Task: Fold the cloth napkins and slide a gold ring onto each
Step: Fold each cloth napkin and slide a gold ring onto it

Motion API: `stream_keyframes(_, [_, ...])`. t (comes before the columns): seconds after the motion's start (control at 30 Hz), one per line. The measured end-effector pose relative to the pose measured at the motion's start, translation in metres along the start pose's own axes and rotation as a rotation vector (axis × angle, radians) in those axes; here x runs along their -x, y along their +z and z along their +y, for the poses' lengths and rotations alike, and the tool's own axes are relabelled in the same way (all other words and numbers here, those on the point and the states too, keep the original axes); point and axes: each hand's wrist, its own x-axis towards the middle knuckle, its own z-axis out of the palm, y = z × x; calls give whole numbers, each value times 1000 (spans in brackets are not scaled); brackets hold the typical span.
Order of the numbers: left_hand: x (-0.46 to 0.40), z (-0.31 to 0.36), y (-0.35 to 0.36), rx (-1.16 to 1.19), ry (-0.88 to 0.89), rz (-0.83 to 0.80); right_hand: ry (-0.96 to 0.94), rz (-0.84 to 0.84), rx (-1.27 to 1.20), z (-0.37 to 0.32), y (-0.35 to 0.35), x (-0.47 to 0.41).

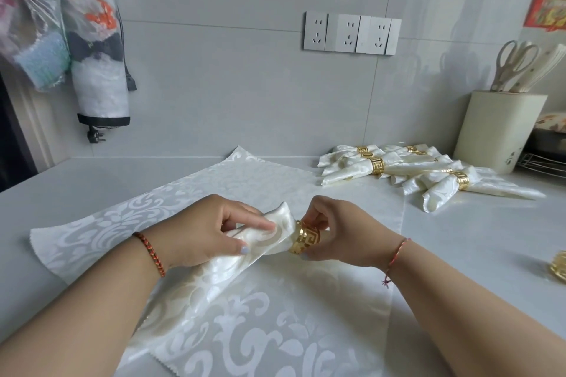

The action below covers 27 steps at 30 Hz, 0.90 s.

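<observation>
While scissors (pixel 512 62) stand in holder (pixel 496 131), hands work.

On the counter (pixel 459 239) flat napkins (pixel 245 315) lie spread at the middle and near edge. Above them the left hand (pixel 211 229) holds a rolled napkin (pixel 245 251), and just to its right the right hand (pixel 333 232) holds a ring (pixel 304 237) at the roll's end. Behind and to the right lies a pile of ringed napkins (pixel 413 171), with a holder (pixel 496 131) behind it against the wall. Another ring (pixel 559 266) sits at the far right edge. Bags (pixel 92 55) hang at the left; sockets (pixel 349 32) sit on the wall behind.
</observation>
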Motion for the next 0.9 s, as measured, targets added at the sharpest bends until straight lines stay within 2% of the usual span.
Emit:
stream_keyframes(0.23, [-1,4,5,-48,18,-52,-37,61,-152,-1,1,2])
stream_keyframes(0.4, [-1,5,2,-62,14,-162,-79,84,-199,-2,-3,4])
stream_keyframes(0.67, [0,14,0,-63,29,-353,-164,-28,-91,-9,-9,10])
stream_keyframes(0.9, [2,10,-1,-79,-2,-223,-198,-16,-61,-12,-8,11])
